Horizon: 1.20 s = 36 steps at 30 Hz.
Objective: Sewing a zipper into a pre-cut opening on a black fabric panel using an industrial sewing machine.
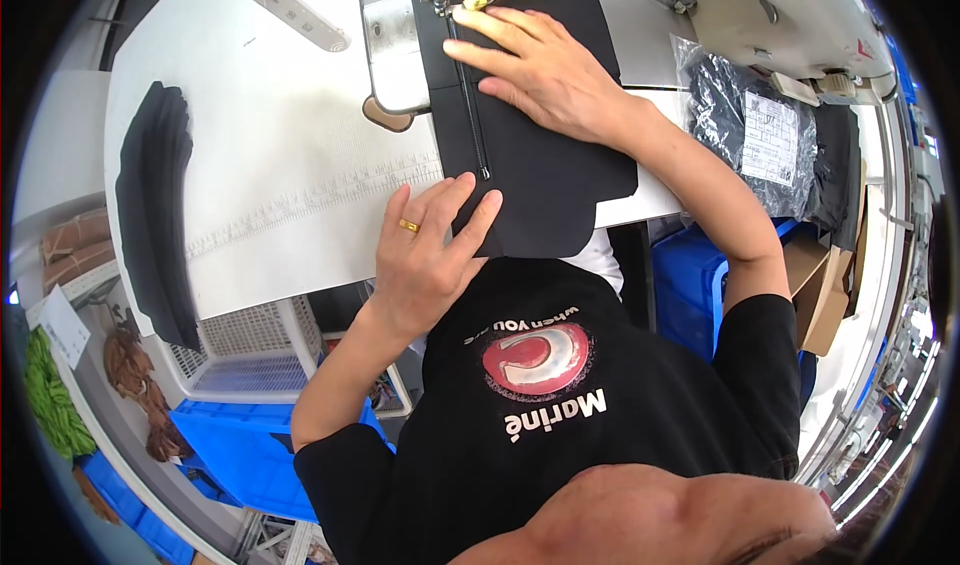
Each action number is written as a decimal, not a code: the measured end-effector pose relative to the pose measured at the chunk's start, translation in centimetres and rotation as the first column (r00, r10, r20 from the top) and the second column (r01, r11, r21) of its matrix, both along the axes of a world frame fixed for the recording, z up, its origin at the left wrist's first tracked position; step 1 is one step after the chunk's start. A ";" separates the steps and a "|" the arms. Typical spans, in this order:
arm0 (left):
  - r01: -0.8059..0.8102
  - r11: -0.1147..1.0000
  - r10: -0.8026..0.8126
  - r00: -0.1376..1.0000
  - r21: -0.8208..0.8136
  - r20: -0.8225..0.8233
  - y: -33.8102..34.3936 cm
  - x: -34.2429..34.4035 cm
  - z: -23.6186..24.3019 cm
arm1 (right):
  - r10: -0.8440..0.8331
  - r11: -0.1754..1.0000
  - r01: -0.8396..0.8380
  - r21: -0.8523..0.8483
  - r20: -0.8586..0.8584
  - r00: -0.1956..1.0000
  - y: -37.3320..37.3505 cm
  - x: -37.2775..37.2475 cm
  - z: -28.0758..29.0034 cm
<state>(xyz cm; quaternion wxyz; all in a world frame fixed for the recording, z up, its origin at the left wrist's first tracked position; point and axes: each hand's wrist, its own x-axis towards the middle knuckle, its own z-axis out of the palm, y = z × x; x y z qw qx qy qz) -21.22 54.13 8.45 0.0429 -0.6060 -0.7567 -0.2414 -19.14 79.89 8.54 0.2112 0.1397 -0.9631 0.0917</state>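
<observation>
A black fabric panel (pixel 545 180) lies on the white sewing table, its far end under the sewing machine's presser foot (pixel 440 3). Down the panel runs a black zipper (pixel 468 100), with its near end close to my left fingertips. My left hand (pixel 428 250), a gold ring on one finger, rests its spread fingertips on the panel's near left part. Flat on the panel, my right hand (pixel 550 75) stretches its fingers toward the presser foot, right of the zipper. Neither hand grips anything; both press from above.
A stack of black fabric pieces (pixel 155 205) lies at the table's left edge. Ruler markings (pixel 310 205) cross the tabletop. To the right are a plastic-wrapped package (pixel 740 130) and the machine body (pixel 790 15). Blue crates (pixel 250 455) and a white basket (pixel 240 350) stand below.
</observation>
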 end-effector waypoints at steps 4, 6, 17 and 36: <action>0.018 1.000 -0.017 0.998 -0.025 0.054 -0.3 -0.5 0.5 | 0.072 0.993 -0.057 -0.100 0.155 0.985 -1.9 3.8 0.3; 0.020 0.998 -0.024 0.997 0.054 0.067 -0.3 -0.9 0.4 | 0.091 0.992 -0.069 -0.106 0.213 0.973 -3.6 6.1 0.9; 0.020 0.988 -0.052 0.978 0.155 0.202 3.8 -6.6 0.8 | 0.119 0.993 -0.119 -0.015 0.163 0.979 -5.1 7.7 1.2; -0.017 0.991 0.045 0.977 0.133 -0.208 6.7 -10.9 -0.6 | 0.140 0.990 -0.133 -0.051 0.172 0.975 -4.0 7.0 1.1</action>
